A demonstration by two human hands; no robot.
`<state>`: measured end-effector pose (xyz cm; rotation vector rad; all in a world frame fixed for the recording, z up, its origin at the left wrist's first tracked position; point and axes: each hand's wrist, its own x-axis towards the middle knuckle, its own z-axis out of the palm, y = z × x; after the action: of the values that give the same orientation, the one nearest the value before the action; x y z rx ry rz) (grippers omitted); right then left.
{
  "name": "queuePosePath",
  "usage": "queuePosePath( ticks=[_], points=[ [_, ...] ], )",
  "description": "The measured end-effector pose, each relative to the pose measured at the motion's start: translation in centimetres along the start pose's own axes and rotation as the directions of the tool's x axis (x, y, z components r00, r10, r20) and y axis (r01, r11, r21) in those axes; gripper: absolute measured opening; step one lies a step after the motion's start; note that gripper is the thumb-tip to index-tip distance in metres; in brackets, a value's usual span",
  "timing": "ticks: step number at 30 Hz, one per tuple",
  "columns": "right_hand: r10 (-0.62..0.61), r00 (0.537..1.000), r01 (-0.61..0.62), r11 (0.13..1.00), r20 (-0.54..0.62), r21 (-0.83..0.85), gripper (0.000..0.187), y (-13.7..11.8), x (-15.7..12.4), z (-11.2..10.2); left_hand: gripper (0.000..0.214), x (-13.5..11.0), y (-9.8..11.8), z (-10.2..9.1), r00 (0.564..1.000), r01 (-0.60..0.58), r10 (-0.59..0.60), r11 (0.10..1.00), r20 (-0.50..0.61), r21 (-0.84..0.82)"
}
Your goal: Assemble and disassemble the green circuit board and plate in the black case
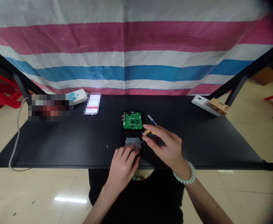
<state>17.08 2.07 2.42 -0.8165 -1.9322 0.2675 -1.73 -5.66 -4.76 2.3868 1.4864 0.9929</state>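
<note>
My right hand is closed round the handle of a screwdriver with a black and yellow handle. Its thin shaft points down and left, toward a silver metal plate. The plate sits in or on something dark whose edges blend into the table. My left hand has its curled fingers on the plate's near side, holding it, and they cover that part. Just beyond the plate lies a green circuit board in a black open case. Whether the screwdriver tip touches a screw, I cannot tell.
A second screwdriver, clear and blue, lies beyond my right hand. Small screws lie left of the plate. Toward the back are a phone, a power strip and a white box. A cable hangs at left.
</note>
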Motion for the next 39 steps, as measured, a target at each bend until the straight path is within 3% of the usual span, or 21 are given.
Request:
queuePosePath(
  ticks=[9, 13, 18, 25, 30, 32, 36, 39],
  points=[
    [0.066, 0.987, -0.076, 0.995, 0.144, 0.066, 0.048, -1.3, 0.8, -1.2, 0.028, 0.9, -1.0, -0.9, 0.996, 0.051, -0.039, 0.99, 0.086, -0.133],
    [0.085, 0.995, -0.087, 0.995, 0.047, 0.058, 0.036, -1.1, 1.1, -0.8, 0.031, 0.7, -1.0, -0.8, 0.995, 0.048, -0.036, 0.99, 0.09, -0.133],
    [-0.008, 0.996, 0.005, 1.0, -0.094, -0.025, 0.028, -0.8, 1.3, 0.4, 0.028, 0.6, -1.1, -0.8, 0.997, 0.034, -0.026, 0.993, 0.077, -0.11],
    [-0.028, 0.998, 0.023, 0.996, 0.061, 0.085, 0.047, -0.7, 1.9, -0.2, 0.029, 0.5, -1.0, -0.8, 0.996, 0.037, -0.029, 0.993, 0.079, -0.109],
    [-0.151, 0.983, 0.135, 0.98, -0.101, -0.149, 0.036, 0.3, 1.9, -0.2, 0.035, 0.4, -1.0, -0.7, 0.998, 0.032, -0.026, 0.995, 0.063, -0.096],
    [-0.166, 0.983, 0.152, 0.975, -0.076, -0.165, 0.034, 0.5, 2.0, -0.2, 0.037, 0.5, -1.0, -0.7, 0.998, 0.031, -0.027, 0.996, 0.053, -0.083],
    [-0.171, 0.983, 0.172, 0.985, 0.066, -0.018, 0.043, 0.7, 2.5, -0.2, 0.04, 0.6, -0.9, -0.7, 0.998, 0.024, -0.02, 0.997, 0.06, -0.068],
    [-0.305, 0.952, 0.305, 0.952, 0.037, -0.018, 0.04, 1.7, 3.1, 0.4, 0.04, 0.6, -0.8, -0.7, 0.998, 0.022, -0.018, 0.998, 0.058, -0.057]
  ],
)
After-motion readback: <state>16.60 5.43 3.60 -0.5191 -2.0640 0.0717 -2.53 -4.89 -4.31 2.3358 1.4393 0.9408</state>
